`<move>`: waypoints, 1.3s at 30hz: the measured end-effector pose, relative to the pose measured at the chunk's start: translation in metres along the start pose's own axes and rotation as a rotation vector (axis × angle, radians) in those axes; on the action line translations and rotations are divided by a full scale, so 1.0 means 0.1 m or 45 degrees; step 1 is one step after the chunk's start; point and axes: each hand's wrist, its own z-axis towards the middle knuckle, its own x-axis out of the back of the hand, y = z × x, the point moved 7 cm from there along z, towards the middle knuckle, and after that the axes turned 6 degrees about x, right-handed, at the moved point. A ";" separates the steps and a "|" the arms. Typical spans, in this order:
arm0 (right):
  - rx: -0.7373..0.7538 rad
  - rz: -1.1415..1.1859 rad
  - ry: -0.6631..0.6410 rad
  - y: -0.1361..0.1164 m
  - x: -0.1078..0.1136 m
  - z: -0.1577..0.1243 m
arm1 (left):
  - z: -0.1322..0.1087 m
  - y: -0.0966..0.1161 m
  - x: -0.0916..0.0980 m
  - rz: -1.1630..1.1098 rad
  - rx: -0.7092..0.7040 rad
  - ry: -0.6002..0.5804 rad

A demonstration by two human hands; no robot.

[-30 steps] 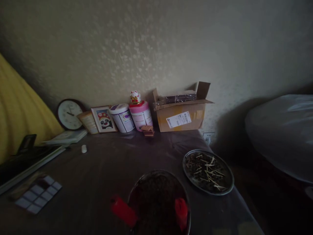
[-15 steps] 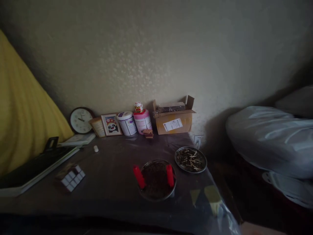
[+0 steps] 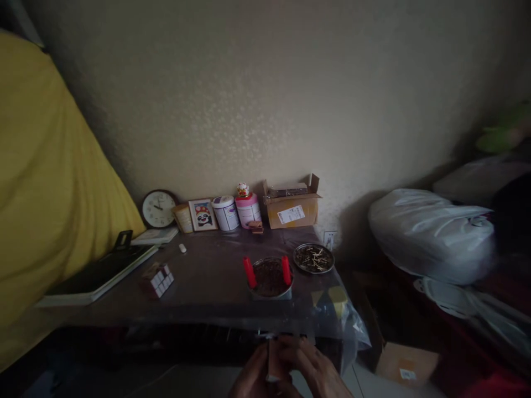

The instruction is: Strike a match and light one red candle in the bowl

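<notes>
Both hands have come into view below the table's (image 3: pixel 199 309) front edge, left hand (image 3: pixel 253 376) and right hand (image 3: pixel 315 371) pinching what may be a small box (image 3: pixel 272 360) upright between their fingertips, steadying it together.

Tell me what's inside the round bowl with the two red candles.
The bowl on the table holds a dark brown, crumbly fill. Two red candles stand at its left and right edges. Their bases and whatever lies beneath the fill are hidden.
</notes>
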 end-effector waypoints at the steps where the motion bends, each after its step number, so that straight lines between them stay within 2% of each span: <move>1: 0.001 0.024 0.005 -0.03 0.00 0.01 | 0.02 0.00 -0.01 -0.008 0.005 -0.007; 6: -0.034 0.130 -0.036 -0.07 -0.05 -0.02 | 0.00 0.00 -0.09 -0.099 -0.052 -0.006; 13: -0.129 0.165 -0.033 -0.04 -0.10 -0.04 | -0.03 0.03 -0.16 -0.064 -0.137 -0.054; 17: -0.123 0.127 -0.026 -0.04 -0.12 -0.06 | 0.00 0.02 -0.12 -0.072 -0.140 -0.037; 24: -0.066 0.027 -0.052 -0.04 -0.14 -0.08 | 0.00 0.03 -0.20 -0.028 -0.180 -0.116; 30: -0.020 -0.006 -0.071 -0.02 -0.17 -0.10 | 0.06 0.03 -0.17 -0.018 -0.203 -0.176; 35: -0.018 -0.008 -0.036 -0.03 -0.16 -0.10 | 0.06 0.02 -0.08 -0.048 -0.198 -0.090; 39: -0.035 -0.026 -0.036 -0.05 -0.14 -0.09 | 0.03 0.03 -0.10 -0.048 -0.239 -0.030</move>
